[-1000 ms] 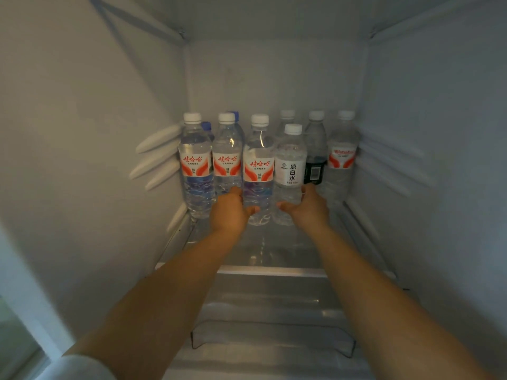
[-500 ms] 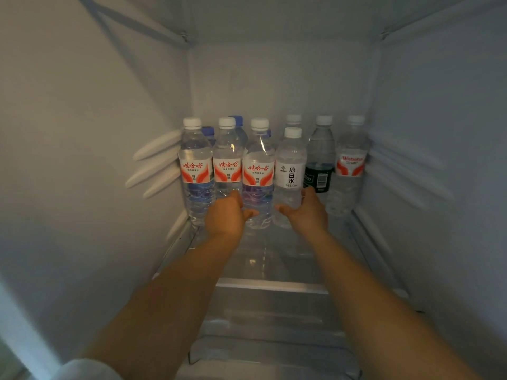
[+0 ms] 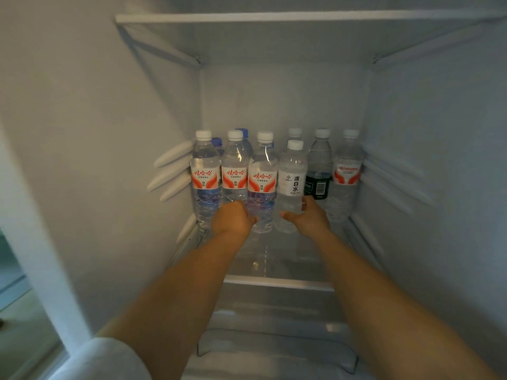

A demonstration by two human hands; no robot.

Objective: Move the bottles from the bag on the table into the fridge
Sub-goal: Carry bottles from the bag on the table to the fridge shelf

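Deep on the glass shelf [image 3: 277,281] at twelve o'clock, bottles stand upright. My left hand [image 3: 231,218] grasps the red-label bottle [image 3: 262,185]; my right hand [image 3: 308,216] curls around the white-label bottle [image 3: 292,185] beside it.

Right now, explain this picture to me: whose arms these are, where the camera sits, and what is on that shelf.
No machine here: a person wears a camera on the head, looking down at both bare arms reaching into a fridge. On the glass shelf stand upright water bottles in rows. The left hand curls round the third red-labelled bottle. The right hand has its grip round the low part of the white-labelled bottle. A black-labelled bottle stands behind and to the right of it. More bottles, some blue-capped, hide at the back.
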